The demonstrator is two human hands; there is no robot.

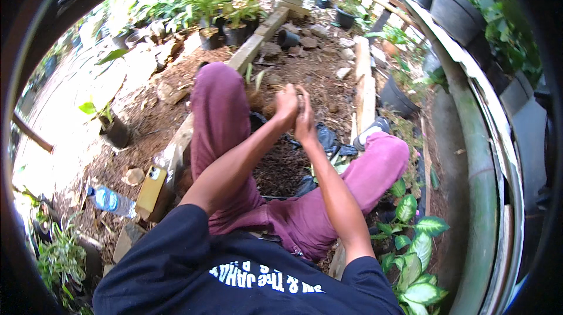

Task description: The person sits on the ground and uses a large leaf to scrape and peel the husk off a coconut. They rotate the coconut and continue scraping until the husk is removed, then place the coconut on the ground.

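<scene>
My left hand [286, 103] and my right hand [304, 120] are close together between my knees, above the dark loose soil [279, 172]. The fingers of my left hand are curled, and those of my right hand point away from me. A small dark gap shows between them; what they grip, if anything, is hidden. Brown fibrous material, perhaps coconut husk [266, 107], lies just left of my left hand, with thin strands near the fingers. Black plastic sheeting [327, 137] lies crumpled to the right of my right hand. The black rim of a bag or pot [257, 119] shows beside my left knee.
Wooden beams [251, 49] [364, 82] border the bed on both sides. A yellow phone [151, 187] and a water bottle [112, 200] are at my left. Potted plants [115, 128] stand beyond. A leafy plant [415, 236] and a thick bamboo pole [479, 183] are at my right.
</scene>
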